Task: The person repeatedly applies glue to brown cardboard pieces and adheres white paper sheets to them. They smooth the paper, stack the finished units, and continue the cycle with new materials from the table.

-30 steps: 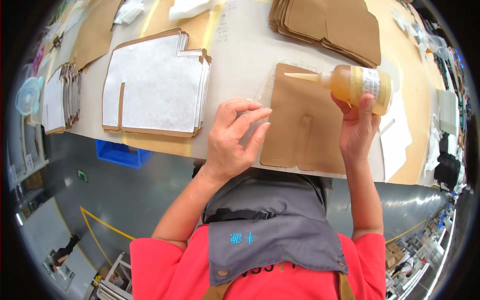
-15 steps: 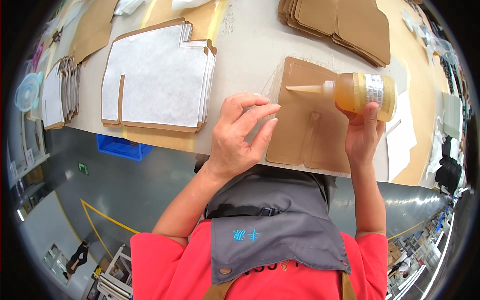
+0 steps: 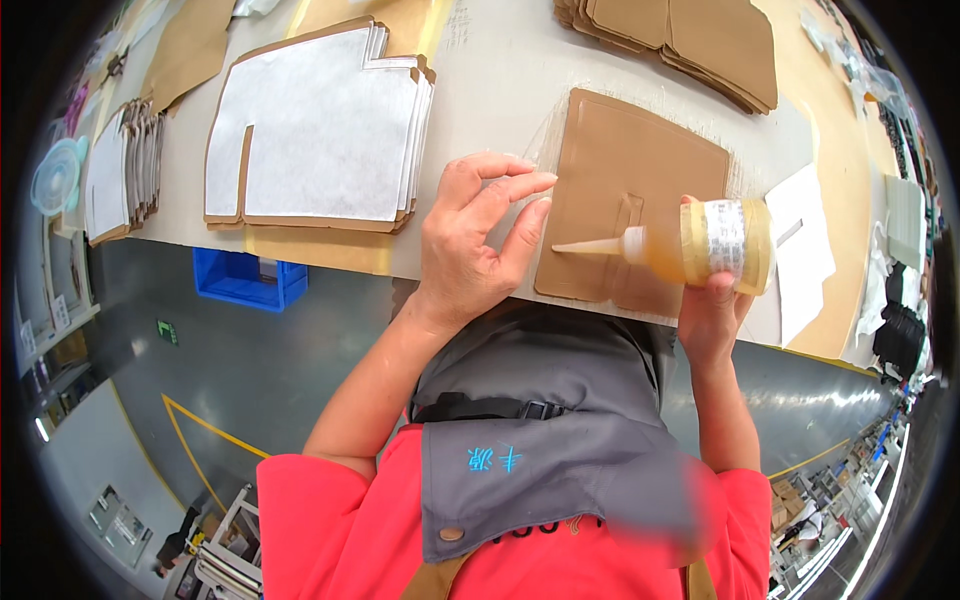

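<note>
My right hand (image 3: 712,318) is closed around a squeeze bottle (image 3: 700,245) of yellowish liquid, tipped on its side. Its long pale nozzle points left, with the tip over the left edge of a flat brown panel (image 3: 640,150). The panel has a slot near its front edge and lies on the table before me. My left hand (image 3: 480,225) hovers by the panel's left edge, fingers bent and apart, with nothing visible in them. Thin clear strands show on the table near those fingertips.
A stack of white-faced brown panels (image 3: 310,130) lies to the left, and a smaller stack (image 3: 125,175) beyond it. Brown panels (image 3: 680,45) are piled at the back right. White cut sheets (image 3: 805,260) lie right of the bottle. Below the table's edge sits a blue crate (image 3: 250,280).
My right hand has brought the bottle toward me and slightly left, so the nozzle tip moved from the panel's upper part down its left edge. My left hand has barely moved.
</note>
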`<state>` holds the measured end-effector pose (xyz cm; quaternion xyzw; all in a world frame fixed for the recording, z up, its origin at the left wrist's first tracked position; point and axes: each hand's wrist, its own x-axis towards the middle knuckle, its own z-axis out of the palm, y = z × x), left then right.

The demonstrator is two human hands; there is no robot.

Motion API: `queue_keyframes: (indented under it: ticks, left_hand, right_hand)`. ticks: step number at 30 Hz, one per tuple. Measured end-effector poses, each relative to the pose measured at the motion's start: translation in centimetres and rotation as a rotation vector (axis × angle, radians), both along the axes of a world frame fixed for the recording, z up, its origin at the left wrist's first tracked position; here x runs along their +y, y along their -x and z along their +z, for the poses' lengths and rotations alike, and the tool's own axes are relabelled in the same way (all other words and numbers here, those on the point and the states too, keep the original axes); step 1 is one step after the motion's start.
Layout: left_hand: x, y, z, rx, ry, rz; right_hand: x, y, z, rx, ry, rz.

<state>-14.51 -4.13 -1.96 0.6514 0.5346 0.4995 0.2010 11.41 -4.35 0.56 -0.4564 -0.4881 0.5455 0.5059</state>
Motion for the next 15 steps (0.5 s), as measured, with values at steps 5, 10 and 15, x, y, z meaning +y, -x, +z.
queue_keyframes:
  ticks: [5, 10, 15]
  left_hand:
    - [-0.1, -0.1, 0.0, 0.024, -0.017, 0.012]
    - [-0.1, -0.1, 0.1, 0.011, -0.016, 0.013]
    - [-0.2, 0.0, 0.2, 0.022, -0.002, 0.027]
  right_hand:
    - [-1.8, -0.1, 0.2, -0.051, -0.001, 0.011]
    - [-2.8, -0.5, 0.2, -0.110, -0.094, 0.074]
    - [-3.7, -2.2, -0.9, -0.108, -0.166, 0.037]
